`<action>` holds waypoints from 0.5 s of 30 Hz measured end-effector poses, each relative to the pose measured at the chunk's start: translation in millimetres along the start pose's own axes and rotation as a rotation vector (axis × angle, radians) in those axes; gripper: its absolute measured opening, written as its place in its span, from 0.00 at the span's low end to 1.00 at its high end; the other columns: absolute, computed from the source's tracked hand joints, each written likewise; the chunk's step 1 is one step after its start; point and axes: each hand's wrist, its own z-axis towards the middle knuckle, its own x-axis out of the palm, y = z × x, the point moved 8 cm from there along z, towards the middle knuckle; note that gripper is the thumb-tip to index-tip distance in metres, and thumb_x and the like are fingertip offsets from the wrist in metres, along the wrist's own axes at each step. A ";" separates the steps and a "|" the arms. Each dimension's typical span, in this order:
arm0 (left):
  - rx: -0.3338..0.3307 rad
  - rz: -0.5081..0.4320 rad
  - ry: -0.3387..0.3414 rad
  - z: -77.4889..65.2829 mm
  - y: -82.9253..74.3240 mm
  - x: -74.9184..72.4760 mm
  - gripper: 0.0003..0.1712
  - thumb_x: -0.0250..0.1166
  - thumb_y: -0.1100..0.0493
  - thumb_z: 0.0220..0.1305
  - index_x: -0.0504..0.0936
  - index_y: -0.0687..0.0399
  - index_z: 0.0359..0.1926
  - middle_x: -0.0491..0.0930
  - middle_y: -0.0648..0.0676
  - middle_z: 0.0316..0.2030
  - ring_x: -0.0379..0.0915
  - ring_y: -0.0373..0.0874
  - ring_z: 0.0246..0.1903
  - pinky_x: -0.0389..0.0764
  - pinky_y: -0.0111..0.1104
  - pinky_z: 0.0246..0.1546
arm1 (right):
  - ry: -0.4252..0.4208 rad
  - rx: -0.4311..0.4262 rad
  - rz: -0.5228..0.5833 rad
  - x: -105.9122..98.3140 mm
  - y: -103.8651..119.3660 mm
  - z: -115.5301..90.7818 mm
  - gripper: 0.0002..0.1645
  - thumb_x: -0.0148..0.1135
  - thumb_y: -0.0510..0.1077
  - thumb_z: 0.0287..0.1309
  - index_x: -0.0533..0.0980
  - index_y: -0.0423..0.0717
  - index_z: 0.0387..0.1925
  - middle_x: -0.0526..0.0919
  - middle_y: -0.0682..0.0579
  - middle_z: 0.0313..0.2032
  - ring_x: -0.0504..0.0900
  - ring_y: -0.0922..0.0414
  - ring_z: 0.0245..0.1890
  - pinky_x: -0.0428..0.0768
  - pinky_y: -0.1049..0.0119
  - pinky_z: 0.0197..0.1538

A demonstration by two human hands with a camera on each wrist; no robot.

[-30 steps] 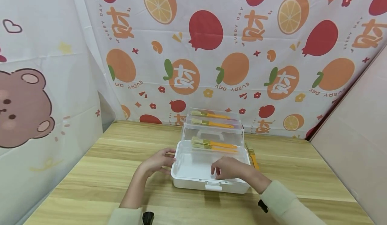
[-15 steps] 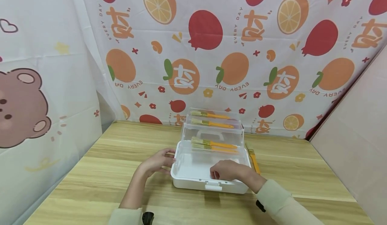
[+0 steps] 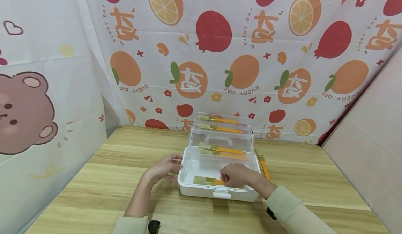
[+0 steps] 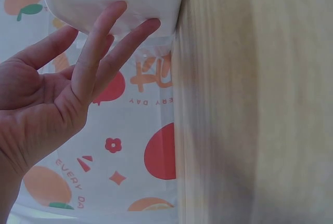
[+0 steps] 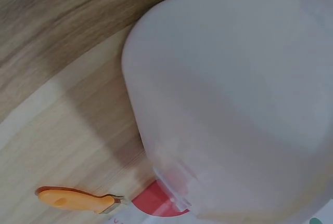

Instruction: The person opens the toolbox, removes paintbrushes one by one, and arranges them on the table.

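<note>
A white plastic box (image 3: 201,191) stands with its clear lid and trays raised behind it. Inside, near the front wall, my right hand (image 3: 238,175) holds a paintbrush (image 3: 201,180) by its orange handle; pale bristles point left and the hand covers the handle's far part. My left hand (image 3: 163,168) rests fairly straight fingers against the box's left end; in the left wrist view its fingertips (image 4: 152,25) lie on the white wall. The right wrist view shows the box wall (image 5: 229,78) up close, with the right hand out of sight.
On the clear trays (image 3: 194,138) lie several more orange-handled paintbrushes, including an upper brush (image 3: 221,128) and a lower brush (image 3: 227,150). Another paintbrush (image 3: 263,166) lies on the wooden table (image 3: 125,178) right of the box. A fruit-print cloth (image 3: 216,70) hangs behind.
The paintbrush in my right hand has come into view above the box's front rim, where no brush showed before. The right hand has risen slightly; the left hand stays put.
</note>
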 end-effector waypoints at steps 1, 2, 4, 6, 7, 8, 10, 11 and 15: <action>0.002 0.000 0.001 -0.2 0.5 0.2 0.26 0.51 0.68 0.65 0.55 0.74 0.61 0.65 0.74 0.53 0.72 0.59 0.44 0.80 0.45 0.33 | -0.007 -0.001 -0.005 0.0 -0.2 -0.2 0.06 0.66 0.39 0.47 0.75 0.50 0.27 0.69 0.64 0.20 0.66 0.66 0.22 0.67 0.73 0.25; 0.003 0.001 0.002 -0.3 0.9 0.3 0.26 0.51 0.67 0.65 0.55 0.74 0.61 0.65 0.74 0.53 0.72 0.59 0.44 0.80 0.45 0.33 | -0.014 -0.004 -0.015 -0.1 -0.2 -0.4 0.06 0.66 0.39 0.46 0.75 0.50 0.27 0.69 0.63 0.20 0.66 0.66 0.22 0.67 0.73 0.25; 0.005 0.004 0.001 -0.5 1.7 0.4 0.26 0.51 0.67 0.65 0.55 0.74 0.61 0.65 0.74 0.53 0.72 0.59 0.44 0.80 0.45 0.33 | -0.023 -0.014 -0.040 0.5 0.4 -0.8 0.07 0.66 0.40 0.46 0.75 0.50 0.27 0.70 0.62 0.21 0.66 0.66 0.22 0.67 0.73 0.25; 0.007 0.007 -0.001 -0.7 2.2 0.4 0.26 0.51 0.67 0.65 0.55 0.74 0.61 0.65 0.74 0.53 0.72 0.59 0.44 0.80 0.45 0.33 | -0.030 -0.028 -0.064 1.2 1.2 -1.2 0.08 0.66 0.39 0.46 0.74 0.50 0.27 0.71 0.61 0.22 0.67 0.66 0.22 0.68 0.73 0.26; 0.009 0.008 -0.002 -0.8 2.4 0.4 0.26 0.51 0.67 0.65 0.55 0.74 0.61 0.65 0.74 0.53 0.71 0.60 0.44 0.80 0.45 0.33 | -0.033 -0.034 -0.075 1.7 1.3 -1.3 0.08 0.66 0.38 0.46 0.74 0.50 0.27 0.72 0.60 0.22 0.67 0.66 0.23 0.68 0.73 0.26; 0.011 0.009 -0.004 -0.9 2.4 0.4 0.26 0.51 0.67 0.65 0.55 0.74 0.61 0.65 0.74 0.53 0.71 0.60 0.44 0.80 0.45 0.33 | -0.035 -0.037 -0.082 2.1 1.4 -1.5 0.09 0.66 0.37 0.46 0.74 0.50 0.27 0.72 0.60 0.22 0.67 0.66 0.23 0.69 0.73 0.26; 0.013 0.012 -0.006 -1.0 2.7 0.4 0.26 0.50 0.67 0.66 0.55 0.74 0.61 0.64 0.74 0.53 0.71 0.60 0.44 0.80 0.45 0.33 | -0.041 -0.043 -0.084 2.6 1.7 -1.8 0.10 0.66 0.35 0.45 0.74 0.49 0.28 0.72 0.60 0.23 0.68 0.66 0.23 0.69 0.73 0.27; 0.014 0.015 -0.008 -1.1 2.9 0.5 0.26 0.50 0.67 0.66 0.55 0.74 0.61 0.64 0.74 0.53 0.71 0.60 0.44 0.80 0.45 0.33 | -0.044 -0.043 -0.084 2.9 1.5 -2.1 0.10 0.66 0.34 0.45 0.74 0.49 0.28 0.72 0.60 0.23 0.68 0.65 0.24 0.70 0.73 0.27; 0.017 0.021 -0.011 -1.9 4.4 0.9 0.26 0.51 0.67 0.65 0.56 0.74 0.61 0.64 0.74 0.53 0.71 0.60 0.44 0.80 0.45 0.33 | -0.065 -0.048 -0.088 3.3 1.7 -3.6 0.09 0.66 0.35 0.46 0.77 0.48 0.31 0.73 0.59 0.25 0.69 0.65 0.24 0.71 0.72 0.28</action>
